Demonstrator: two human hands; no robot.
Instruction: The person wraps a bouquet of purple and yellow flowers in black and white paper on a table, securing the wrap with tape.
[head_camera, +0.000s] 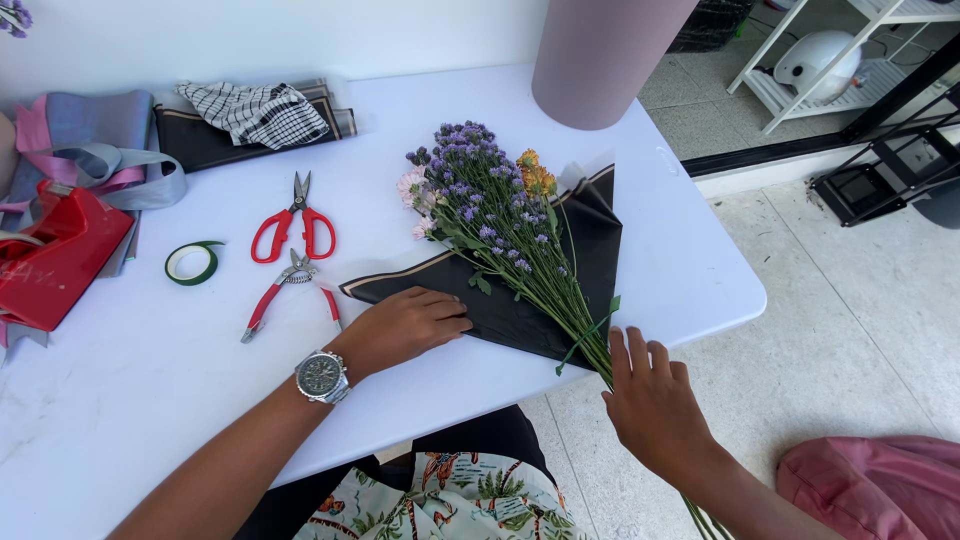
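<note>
Left hand (405, 325) pressed flat and open on black wrapping paper (590, 240) — pinning it to the white table (120, 400) — while the right hand (650, 395), fingers loosely open, steadies the flower stems (575, 320) lying across it.

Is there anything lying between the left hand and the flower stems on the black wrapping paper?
Nothing visible: the left hand lies flat on the black wrapping paper, and only bare paper separates it from the green flower stems.
</note>
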